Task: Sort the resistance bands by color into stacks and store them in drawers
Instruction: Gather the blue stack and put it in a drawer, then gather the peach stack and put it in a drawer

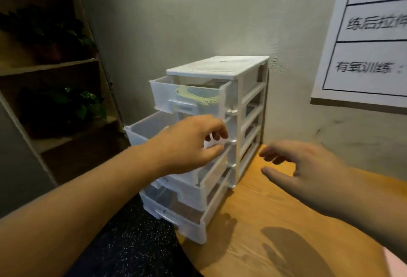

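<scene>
Storage was judged partial: pale bands [198, 98] were lodged in the top drawer [161, 91], second drawer [141, 130] drawn out. Left hand [187, 144] was curled, hold undetermined; right hand [308, 166] was spread, empty.

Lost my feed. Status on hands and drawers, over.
Left hand curled at second drawer, grip unclear. Right hand open above table. Pale bands in top drawer. Nothing blocking.

Poster [372, 34] blurred, cut at right edge — left hand [187, 144] masks second drawer [145, 129].
</scene>
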